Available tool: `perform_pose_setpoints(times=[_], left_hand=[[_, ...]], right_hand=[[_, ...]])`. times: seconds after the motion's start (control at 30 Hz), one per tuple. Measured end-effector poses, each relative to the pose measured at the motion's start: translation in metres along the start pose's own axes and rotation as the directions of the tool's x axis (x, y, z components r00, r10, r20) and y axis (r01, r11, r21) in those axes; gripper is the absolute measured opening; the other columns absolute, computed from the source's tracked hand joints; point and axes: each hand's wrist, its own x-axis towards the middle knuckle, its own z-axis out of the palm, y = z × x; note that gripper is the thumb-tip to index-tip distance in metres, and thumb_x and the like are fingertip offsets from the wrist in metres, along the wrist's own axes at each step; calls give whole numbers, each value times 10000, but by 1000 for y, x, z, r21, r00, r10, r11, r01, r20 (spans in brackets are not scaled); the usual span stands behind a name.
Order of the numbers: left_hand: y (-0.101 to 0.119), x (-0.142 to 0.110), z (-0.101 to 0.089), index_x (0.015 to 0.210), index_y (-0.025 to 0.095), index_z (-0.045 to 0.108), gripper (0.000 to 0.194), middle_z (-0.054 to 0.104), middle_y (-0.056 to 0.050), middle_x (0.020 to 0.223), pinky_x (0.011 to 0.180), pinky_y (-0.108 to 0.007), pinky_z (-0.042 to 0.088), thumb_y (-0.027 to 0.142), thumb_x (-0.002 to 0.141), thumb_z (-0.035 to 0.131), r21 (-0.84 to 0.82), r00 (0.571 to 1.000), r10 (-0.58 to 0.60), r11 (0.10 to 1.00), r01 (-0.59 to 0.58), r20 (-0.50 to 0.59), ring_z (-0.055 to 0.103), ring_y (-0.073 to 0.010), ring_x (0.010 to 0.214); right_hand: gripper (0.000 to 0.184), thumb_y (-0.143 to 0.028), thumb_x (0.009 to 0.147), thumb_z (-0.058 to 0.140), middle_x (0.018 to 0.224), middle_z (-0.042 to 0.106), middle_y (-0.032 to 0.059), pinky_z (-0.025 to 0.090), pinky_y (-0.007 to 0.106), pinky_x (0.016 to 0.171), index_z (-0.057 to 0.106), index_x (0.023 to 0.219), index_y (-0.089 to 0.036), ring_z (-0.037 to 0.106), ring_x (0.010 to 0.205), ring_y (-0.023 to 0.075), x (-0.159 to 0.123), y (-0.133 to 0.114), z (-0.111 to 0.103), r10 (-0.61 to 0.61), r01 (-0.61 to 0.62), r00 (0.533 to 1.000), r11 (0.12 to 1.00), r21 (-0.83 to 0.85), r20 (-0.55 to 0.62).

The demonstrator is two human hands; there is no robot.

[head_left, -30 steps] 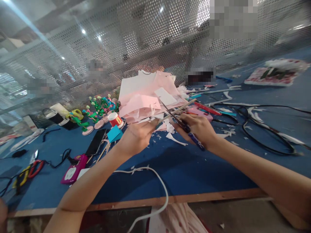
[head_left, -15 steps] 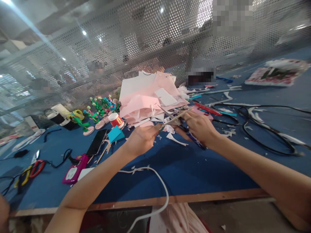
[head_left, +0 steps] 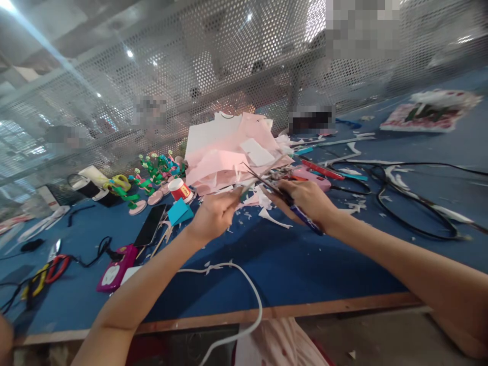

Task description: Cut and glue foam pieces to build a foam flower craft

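paper pile (head_left: pixel 213 170) on counter (head_left: pixel 305 274), mesh screen (head_left: pixel 229 61) bhnd | cup (head_left: pixel 180 190) + phone (head_left: pixel 151 225) off L | scissors (head_left: pixel 305 218) in R hand (head_left: pixel 310 199), nr pile's frt btw

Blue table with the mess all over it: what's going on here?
A person is working with both hands over a blue table. The right hand holds scissors, and the left hand pinches a thin strip, hard to make out, near the blades. Pink and white sheets are piled just beyond the hands, with pale scraps scattered about. A red-and-white cup stands left of the pile.
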Motion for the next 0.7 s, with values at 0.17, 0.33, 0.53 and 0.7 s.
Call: perform_pose_setpoints(times=[0.17, 0.33, 0.53, 0.7], left_hand=[[-8, 1, -4, 954, 88, 634, 221, 654, -36, 654, 532, -185, 462, 114, 861, 435, 25, 999, 18, 1000, -17, -30, 590, -93, 571], [-8, -4, 9, 1059, 93, 593, 265, 658, -38, 670, 557, -202, 472, 132, 883, 399, 30, 995, 30, 999, -33, 100, 602, -106, 590], [-18, -2, 5, 822, 80, 648, 194, 622, -27, 583, 499, -174, 426, 90, 839, 455, 4, 999, 1, 1000, -1, -40, 563, -88, 521], [-10, -8, 15, 982, 81, 627, 237, 652, -37, 641, 520, -179, 441, 114, 862, 425, -1, 999, 30, 1000, -30, 14, 583, -95, 549]], right_hand=[[306, -429, 814, 435, 606, 625, 95, 378, 277, 499, 536, 670, -178, 595, 537, 206, 2, 0, -3, 85, -85, 996, 996, -30, 18], [269, -376, 827, 431, 812, 675, 149, 422, 290, 601, 566, 823, -143, 644, 754, 245, 4, 2, 0, 43, -42, 997, 999, -20, 60], [317, -422, 849, 392, 596, 624, 97, 363, 282, 530, 515, 687, -178, 625, 592, 237, 1, -4, 1, 125, -112, 982, 989, -94, 143], [255, -397, 834, 426, 712, 648, 135, 397, 293, 576, 511, 768, -165, 626, 677, 246, 1, -1, 7, 21, -20, 998, 1000, -22, 60]])
